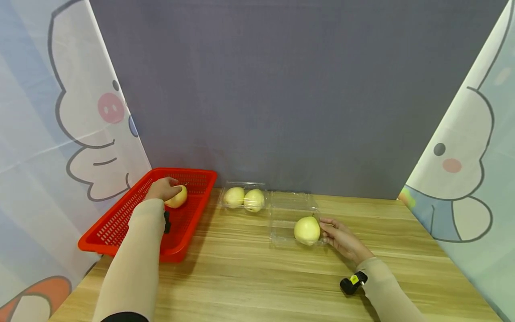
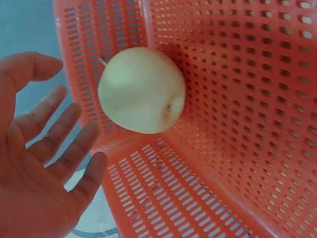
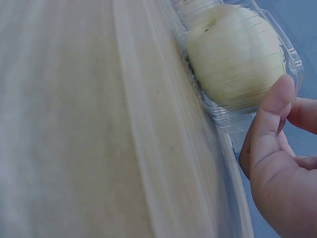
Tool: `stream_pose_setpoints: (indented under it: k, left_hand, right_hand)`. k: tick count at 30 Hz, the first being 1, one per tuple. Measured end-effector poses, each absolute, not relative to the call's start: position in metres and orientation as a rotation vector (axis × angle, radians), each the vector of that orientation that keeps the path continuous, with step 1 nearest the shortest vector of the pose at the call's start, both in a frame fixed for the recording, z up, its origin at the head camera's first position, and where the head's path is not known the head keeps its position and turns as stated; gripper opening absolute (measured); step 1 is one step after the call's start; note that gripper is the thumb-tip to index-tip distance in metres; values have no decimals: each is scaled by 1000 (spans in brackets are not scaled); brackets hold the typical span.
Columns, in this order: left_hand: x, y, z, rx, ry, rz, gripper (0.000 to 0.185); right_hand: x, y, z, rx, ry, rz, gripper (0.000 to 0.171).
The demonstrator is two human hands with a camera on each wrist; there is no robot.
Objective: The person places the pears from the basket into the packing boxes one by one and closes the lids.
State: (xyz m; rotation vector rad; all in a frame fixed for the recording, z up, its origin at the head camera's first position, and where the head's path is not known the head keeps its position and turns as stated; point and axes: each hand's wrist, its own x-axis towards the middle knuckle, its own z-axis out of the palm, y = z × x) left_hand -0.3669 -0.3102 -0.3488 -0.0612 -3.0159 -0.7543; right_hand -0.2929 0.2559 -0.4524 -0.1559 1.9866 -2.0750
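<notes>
My left hand (image 1: 169,188) hovers over a yellow pear (image 1: 178,197) lying in the far end of a red basket (image 1: 116,208). In the left wrist view the left hand (image 2: 54,148) is spread open beside the pear (image 2: 141,89), not gripping it. A clear plastic box (image 1: 289,208) lies open on the table. Its near half holds one pear (image 1: 307,230); its far half holds two pears (image 1: 234,197), (image 1: 254,200). My right hand (image 1: 327,230) is at the box's right edge. In the right wrist view the right hand's (image 3: 287,109) thumb and fingers pinch the box's rim (image 3: 233,116) next to the pear (image 3: 233,54).
The wooden table (image 1: 249,277) runs to a grey backdrop (image 1: 281,89) behind. Cartoon-printed curtains (image 1: 52,112) close both sides. The basket overhangs the table's left edge. A black wrist camera (image 1: 353,281) sits on my right forearm.
</notes>
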Motion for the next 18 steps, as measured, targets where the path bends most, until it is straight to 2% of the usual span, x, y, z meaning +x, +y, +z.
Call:
stream_pose_setpoints:
  k: [7,18]
  left_hand:
    - [-373,-310,-365,-22,-3103,-700,75]
    - [-379,-310,-382,64,-3171,-682,87]
  right_hand:
    - [-293,257,-454,-140,1981,-2077,54]
    - [-294,256,-453,-174,1966,-2082,58]
